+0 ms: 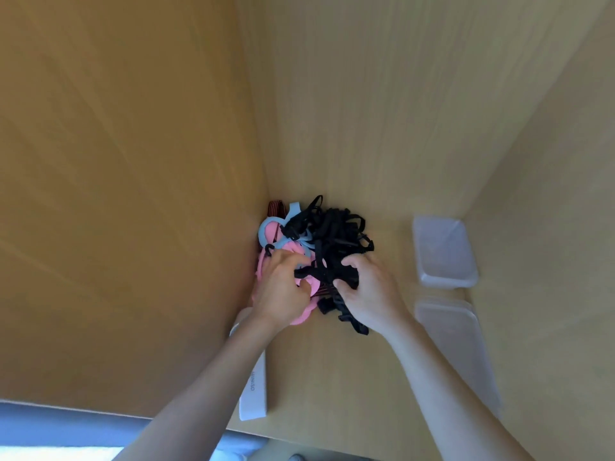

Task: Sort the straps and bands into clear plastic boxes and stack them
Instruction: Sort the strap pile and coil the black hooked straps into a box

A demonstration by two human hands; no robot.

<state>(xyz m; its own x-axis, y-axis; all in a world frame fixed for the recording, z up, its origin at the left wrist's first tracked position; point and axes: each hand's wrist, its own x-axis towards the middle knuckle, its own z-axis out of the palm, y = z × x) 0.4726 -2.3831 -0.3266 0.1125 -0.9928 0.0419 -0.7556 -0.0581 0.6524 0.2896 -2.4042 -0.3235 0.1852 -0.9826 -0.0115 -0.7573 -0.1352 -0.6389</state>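
Shelf (pixel 332 377) is taking up the whole view, with walls closing in left and behind the hands. The pile is sitting straight ahead of both hands, jammed into the back-left corner. Black straps (pixel 336 237) are making up its right half, ahead of and under the right hand. Pink bands (pixel 301 319) and blue bands (pixel 266 234) are lying under and beyond the left hand, and a striped band (pixel 276 207) is poking out at the far left. All of it is tangling together, so there's no clear long axis. The far box (pixel 444 252) is sitting open out to the right of the right hand, apart from the pile, its long side running away from the person. The near box (pixel 456 341) is lying right of the right forearm; can't tell if it's a box or a stack of lids. The white box (pixel 254 390) is lying under the left forearm, long axis running front to back. Left hand (pixel 283 291) is digging into the pink bands, fingers curling round them. Right hand (pixel 371 294) is closing fingers and thumb round a bunch of black straps. Key relation, judging: both clear boxes are lying to the right, so the right hand is the nearer one and the black straps are likely going sideways right, with snagging on the bands as the risk. Only readable text: "MINISO", running lengthwise on the white box.
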